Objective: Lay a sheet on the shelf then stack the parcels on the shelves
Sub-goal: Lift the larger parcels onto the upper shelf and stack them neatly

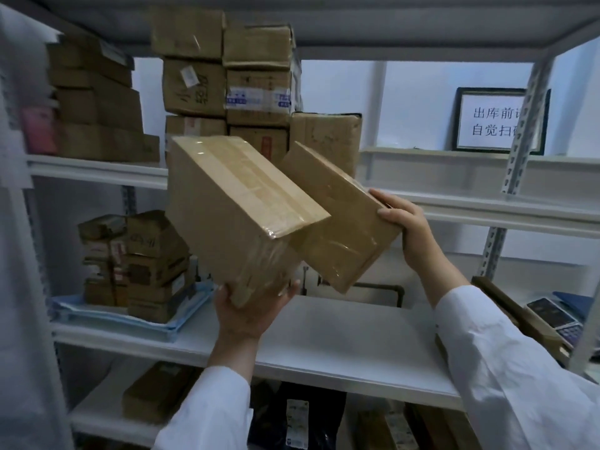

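Two parcels are held tilted before the shelf [341, 336]: the larger parcel [233, 206] is cupped at its lower corner by the left hand [250, 310], and the smaller parcel [341, 222] is clamped at its edge by the right hand [409, 228]. The cardboard is judged stiff, light and tape-slick, so edges are best gripped.

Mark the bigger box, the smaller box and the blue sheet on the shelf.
bigger box [240, 203]: head view, middle of its taped face.
smaller box [344, 222]: head view, middle of its broad face.
blue sheet [110, 323]: head view, bare front part.
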Tool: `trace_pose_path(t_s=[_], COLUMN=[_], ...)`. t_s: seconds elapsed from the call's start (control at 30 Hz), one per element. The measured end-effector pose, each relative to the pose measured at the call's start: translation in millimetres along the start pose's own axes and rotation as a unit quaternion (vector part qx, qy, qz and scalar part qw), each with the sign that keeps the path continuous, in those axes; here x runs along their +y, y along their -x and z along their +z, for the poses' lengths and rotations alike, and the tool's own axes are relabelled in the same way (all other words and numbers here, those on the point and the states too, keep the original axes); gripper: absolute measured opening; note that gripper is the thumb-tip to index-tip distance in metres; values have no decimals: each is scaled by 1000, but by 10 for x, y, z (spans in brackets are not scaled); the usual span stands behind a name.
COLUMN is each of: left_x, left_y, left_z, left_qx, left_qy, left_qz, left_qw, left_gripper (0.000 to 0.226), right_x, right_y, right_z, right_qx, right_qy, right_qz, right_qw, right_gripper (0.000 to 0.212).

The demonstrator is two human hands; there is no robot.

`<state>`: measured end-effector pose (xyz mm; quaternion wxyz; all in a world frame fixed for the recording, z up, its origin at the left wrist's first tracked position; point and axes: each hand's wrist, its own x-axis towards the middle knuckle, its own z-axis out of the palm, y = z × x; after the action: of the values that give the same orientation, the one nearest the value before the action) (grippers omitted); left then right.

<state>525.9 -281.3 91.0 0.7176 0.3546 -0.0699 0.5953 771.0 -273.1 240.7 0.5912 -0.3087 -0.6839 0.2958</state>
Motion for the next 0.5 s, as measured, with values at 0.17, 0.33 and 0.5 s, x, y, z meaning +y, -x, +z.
trace_pose_path(t_s=[0.17, 0.33, 0.5], left_x=[231, 193, 238], left_y=[-266, -460, -517], left_z=[103, 186, 354], left_qx=[-88, -91, 7], left_qy=[-8, 21, -6], left_qz=[16, 24, -16], left_qw=[996, 995, 1000], left_gripper=[67, 71, 82], right_x=[-48, -137, -251], right_y=[-35, -55, -91], right_z=[-103, -122, -71], right_qx=[53, 95, 180], right_qy=[-68, -187, -303], right_qz=[-15, -48, -8], right_qw=[996, 976, 936], right_gripper=[67, 37, 22])
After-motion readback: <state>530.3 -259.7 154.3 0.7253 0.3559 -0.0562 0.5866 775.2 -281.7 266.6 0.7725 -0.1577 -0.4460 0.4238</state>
